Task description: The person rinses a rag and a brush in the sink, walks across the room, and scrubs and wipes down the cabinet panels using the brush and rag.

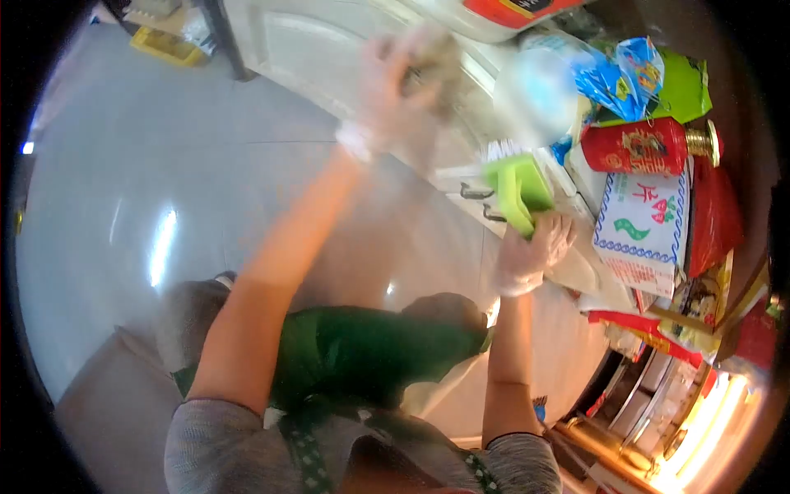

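My left hand [391, 95], in a clear glove and smeared by motion, is raised in front of the white cabinet door. Its fingers are closed on a crumpled greyish-brown cloth [440, 70], too blurred to make out fully. At the cabinet's edge my right hand [535, 251], also gloved, is closed around the end of a green brush [517, 193]. White bristles show at the brush's far side, close to the cabinet top. A red bottle [638, 148] with a gold cap lies beyond the brush.
A white printed carton [642, 222], a blue snack packet [629, 78] and a blurred whitish container [539, 90] crowd the cabinet top. Black handles [477, 193] stick out from its front. A yellow tray [169, 47] is at the upper left above the grey floor [123, 206].
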{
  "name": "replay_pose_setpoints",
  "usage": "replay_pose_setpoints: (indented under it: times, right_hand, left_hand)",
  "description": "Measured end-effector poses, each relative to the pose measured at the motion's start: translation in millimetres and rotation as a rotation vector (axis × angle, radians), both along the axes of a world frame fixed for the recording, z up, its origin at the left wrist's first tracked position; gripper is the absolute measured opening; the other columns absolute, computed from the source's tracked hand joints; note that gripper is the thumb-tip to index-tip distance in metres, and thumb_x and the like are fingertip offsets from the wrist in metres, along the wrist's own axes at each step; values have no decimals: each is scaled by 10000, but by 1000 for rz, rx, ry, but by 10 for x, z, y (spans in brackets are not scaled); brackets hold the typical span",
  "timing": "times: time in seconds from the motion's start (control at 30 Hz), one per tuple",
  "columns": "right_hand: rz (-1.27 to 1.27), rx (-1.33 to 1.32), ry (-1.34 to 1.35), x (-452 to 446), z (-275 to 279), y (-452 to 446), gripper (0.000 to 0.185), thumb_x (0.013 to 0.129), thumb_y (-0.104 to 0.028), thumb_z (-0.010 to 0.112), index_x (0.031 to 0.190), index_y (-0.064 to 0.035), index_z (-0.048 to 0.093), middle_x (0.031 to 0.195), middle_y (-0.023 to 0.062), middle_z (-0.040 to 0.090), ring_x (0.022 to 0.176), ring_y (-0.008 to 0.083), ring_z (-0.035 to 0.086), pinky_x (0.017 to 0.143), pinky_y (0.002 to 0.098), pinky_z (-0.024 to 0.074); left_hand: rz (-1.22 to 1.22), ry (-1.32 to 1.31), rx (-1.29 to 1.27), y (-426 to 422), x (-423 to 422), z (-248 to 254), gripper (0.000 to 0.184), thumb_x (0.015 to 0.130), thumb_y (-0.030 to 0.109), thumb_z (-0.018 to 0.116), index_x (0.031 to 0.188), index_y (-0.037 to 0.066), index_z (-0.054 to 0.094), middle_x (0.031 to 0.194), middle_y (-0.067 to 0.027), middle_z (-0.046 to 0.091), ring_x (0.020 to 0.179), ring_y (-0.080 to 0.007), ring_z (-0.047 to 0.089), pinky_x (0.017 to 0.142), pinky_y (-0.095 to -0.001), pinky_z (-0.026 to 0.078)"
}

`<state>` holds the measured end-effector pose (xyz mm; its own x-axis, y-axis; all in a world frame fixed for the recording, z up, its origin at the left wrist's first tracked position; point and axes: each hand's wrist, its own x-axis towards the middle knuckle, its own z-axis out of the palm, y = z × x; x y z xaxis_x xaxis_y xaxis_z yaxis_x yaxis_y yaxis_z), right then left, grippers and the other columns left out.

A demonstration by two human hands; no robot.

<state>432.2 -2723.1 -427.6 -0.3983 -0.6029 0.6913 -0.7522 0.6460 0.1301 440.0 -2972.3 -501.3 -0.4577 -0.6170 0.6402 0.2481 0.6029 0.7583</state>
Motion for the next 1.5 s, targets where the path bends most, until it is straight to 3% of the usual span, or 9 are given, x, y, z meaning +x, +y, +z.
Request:
replay_pose_setpoints:
  times: [0.1, 0.13, 0.2, 0.3, 0.47, 0.57, 0.8, 1.1, 1.5]
  right_hand:
    - [-188, 277, -5, -71, -228, 65, 207, 611, -123, 674, 756, -74, 536, 755, 88, 527, 778, 286, 507, 801, 443, 381]
    - [-182, 362, 16, -89, -282, 33, 211, 617, -142, 681, 767, -73, 551, 755, 83, 533, 780, 280, 514, 798, 446, 382]
    - [-98, 140, 194, -156, -302, -417, 208, 655, -178, 667, 798, -56, 578, 754, 79, 545, 789, 272, 524, 791, 434, 387]
    - [71, 93, -17, -191, -192, -1477, 173, 705, -201, 609, 853, -111, 604, 764, 93, 553, 818, 276, 518, 800, 430, 362]
    - [66, 214, -112, -50, 337, -1777, 349, 658, -274, 659, 955, -121, 557, 847, 101, 544, 890, 306, 492, 870, 447, 315]
    - [-83, 187, 85, 26, 453, -1004, 352, 580, -190, 729, 842, -72, 525, 797, 93, 512, 812, 301, 484, 779, 436, 347]
    - [-204, 36, 229, -138, 332, -564, 162, 685, -123, 685, 767, -95, 548, 713, 63, 497, 714, 269, 475, 695, 390, 353]
    - [-175, 201, 14, -16, 331, -1173, 565, 630, -107, 676, 1169, -68, 511, 1077, 109, 490, 937, 304, 466, 804, 410, 358]
    - [-245, 310, -154, 43, 334, -755, 646, 658, -239, 712, 1218, -53, 448, 1059, 155, 513, 932, 317, 512, 770, 407, 442]
  left_hand:
    - [112, 176, 370, -624, 119, 374, 454, 800, 230, 602, 1170, 9, 457, 1101, -81, 531, 984, -187, 498, 860, -319, 406]
    - [121, 460, 515, -947, 7, 484, 438, 836, 44, 473, 1271, 59, 424, 968, -28, 577, 723, -108, 541, 603, -211, 443]
    - [-13, 772, 475, -1503, 34, 726, 438, 847, 26, 453, 1282, 70, 421, 930, 3, 571, 658, -85, 521, 554, -198, 430]
    - [-315, 612, 342, -1859, 384, 678, 455, 853, 5, 430, 1300, 83, 406, 990, 9, 567, 689, -46, 511, 545, -155, 407]
    - [66, 503, 539, -2251, 272, 192, 439, 807, 213, 601, 1174, 20, 458, 1075, -73, 542, 939, -154, 519, 810, -290, 436]
    - [273, 362, 420, -1972, 283, 415, 416, 815, 172, 589, 1188, 42, 457, 1076, -64, 548, 915, -142, 533, 778, -269, 453]
    - [177, 562, 469, -1909, 182, 411, 423, 811, 139, 588, 1211, 74, 465, 1076, -43, 553, 917, -148, 533, 771, -269, 449]
    - [273, 505, 358, -1975, 186, 392, 426, 799, 152, 607, 1195, 62, 482, 1045, -48, 575, 904, -146, 541, 767, -264, 444]
    - [225, 490, 413, -1927, 232, 450, 410, 813, 94, 582, 1208, 67, 473, 1047, -42, 565, 909, -145, 539, 784, -263, 447]
